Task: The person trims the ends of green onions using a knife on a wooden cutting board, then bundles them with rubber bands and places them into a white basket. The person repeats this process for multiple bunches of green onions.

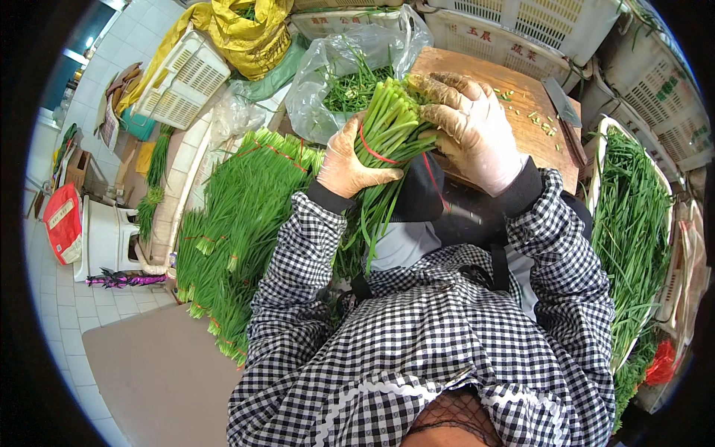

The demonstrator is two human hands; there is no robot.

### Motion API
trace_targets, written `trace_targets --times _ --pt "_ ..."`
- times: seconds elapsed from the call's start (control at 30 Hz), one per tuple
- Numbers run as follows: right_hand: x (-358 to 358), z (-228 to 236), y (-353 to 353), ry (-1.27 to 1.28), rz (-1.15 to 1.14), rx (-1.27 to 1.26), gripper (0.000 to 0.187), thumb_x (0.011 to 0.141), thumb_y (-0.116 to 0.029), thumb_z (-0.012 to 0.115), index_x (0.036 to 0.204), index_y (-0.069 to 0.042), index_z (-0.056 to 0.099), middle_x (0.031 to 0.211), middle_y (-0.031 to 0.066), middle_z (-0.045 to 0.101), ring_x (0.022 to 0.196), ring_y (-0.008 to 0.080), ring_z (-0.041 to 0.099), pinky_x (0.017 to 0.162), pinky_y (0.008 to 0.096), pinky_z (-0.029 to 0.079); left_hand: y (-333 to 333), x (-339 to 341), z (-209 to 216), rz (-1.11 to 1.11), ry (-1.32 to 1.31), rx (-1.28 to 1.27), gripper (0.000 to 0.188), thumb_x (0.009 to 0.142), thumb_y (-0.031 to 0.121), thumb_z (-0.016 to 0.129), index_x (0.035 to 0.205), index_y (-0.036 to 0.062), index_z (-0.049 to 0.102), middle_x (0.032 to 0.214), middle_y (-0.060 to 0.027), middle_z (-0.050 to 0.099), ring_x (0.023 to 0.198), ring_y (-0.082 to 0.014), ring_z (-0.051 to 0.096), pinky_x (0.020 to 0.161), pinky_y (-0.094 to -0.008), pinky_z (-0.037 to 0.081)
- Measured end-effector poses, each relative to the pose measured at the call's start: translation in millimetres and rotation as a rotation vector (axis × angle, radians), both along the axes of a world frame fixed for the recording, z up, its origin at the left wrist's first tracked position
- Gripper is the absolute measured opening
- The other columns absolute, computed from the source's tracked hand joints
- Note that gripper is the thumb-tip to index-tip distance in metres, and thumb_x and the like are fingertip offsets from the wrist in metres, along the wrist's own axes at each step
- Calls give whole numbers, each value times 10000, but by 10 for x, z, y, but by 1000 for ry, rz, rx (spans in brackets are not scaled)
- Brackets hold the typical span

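1. The floor [56, 313] is laid with pale square tiles.
2. A white plastic stool [104, 238] stands on it at left, beside a red bag [63, 223].
3. White slatted plastic crates [521, 22] are stacked behind a wooden chopping board [521, 93].
4. Daylight shows at a window [74, 59] upper left.

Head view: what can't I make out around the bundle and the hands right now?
- Bundle: its cut ends are hidden under the right hand.
- Left hand: its fingertips are hidden behind the stalks.
- Red band: only a part shows; whether it is fully wound cannot be told.
- Knife: its handle is too bent by the fisheye to make out.
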State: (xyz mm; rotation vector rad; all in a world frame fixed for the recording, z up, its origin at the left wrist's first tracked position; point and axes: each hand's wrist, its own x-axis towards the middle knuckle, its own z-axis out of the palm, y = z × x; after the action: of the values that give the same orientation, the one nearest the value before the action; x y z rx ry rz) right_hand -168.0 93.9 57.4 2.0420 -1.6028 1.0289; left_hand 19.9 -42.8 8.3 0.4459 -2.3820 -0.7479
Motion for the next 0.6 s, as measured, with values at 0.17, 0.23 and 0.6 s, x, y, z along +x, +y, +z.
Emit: trace_targets --times 0.17,0.23,0.6 --pt "-72 -113 -104 -463 199 38 189 631 -53 723 801 -43 641 1171 102 600 1073 299 516 901 395 420 -38 -65 86 -40 -55 35 941 496 395 874 1234 2 441 1113 -163 596 1029 -293 586 913 -357 445" --pt "-127 -39 -50 -428 154 59 169 654 -42 726 809 -49 660 1178 106 599 1092 290 513 930 377 415 -70 -72 35 -52 -60 15 973 477 409 880 1238 -5 436 1114 -167 595 1033 -295 584 917 -356 443" --pt "-146 -183 -103 -445 192 147 243 628 -66 750 862 -35 692 1242 152 548 1108 345 488 937 387 404 -88 -21 -86 22 -62 -70 1023 456 463 878 1240 -26 439 1125 -181 591 1044 -289 579 932 -361 432"
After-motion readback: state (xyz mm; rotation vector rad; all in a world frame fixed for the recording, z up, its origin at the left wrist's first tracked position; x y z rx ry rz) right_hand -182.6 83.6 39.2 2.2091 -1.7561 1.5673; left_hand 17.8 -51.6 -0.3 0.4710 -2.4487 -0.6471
